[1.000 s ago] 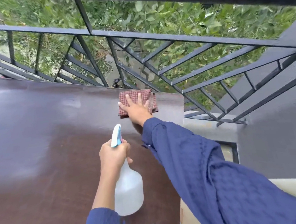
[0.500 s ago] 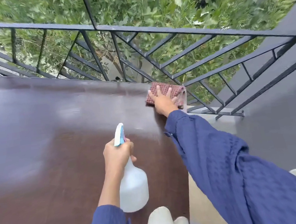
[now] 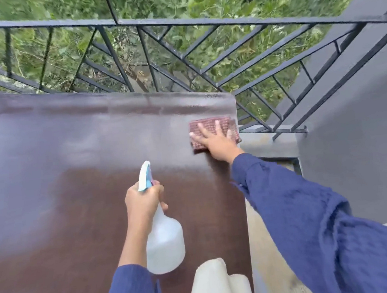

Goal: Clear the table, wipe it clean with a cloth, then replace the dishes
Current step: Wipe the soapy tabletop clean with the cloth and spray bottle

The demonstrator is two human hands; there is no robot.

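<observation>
The cloth (image 3: 213, 132), a reddish checked pad, lies flat on the brown surface (image 3: 77, 181) at its right edge, a little nearer to me than the far right corner. Half a second ago it sat right at that corner, so it has slid back along the edge toward me. My right hand (image 3: 215, 141) presses down on it with fingers spread flat, not curled around it; the palm covers the cloth's near side. My left hand (image 3: 143, 200) is clenched around the neck of a translucent spray bottle (image 3: 165, 241) with a pale blue trigger head, held above the surface much as it was before, body hanging downward. I see no dishes on the surface, and its far part shows a dull sheen. Beyond it runs a dark metal railing (image 3: 176, 25) with green foliage (image 3: 197, 2) behind. A cream cushion (image 3: 215, 283) sits at the near edge.
</observation>
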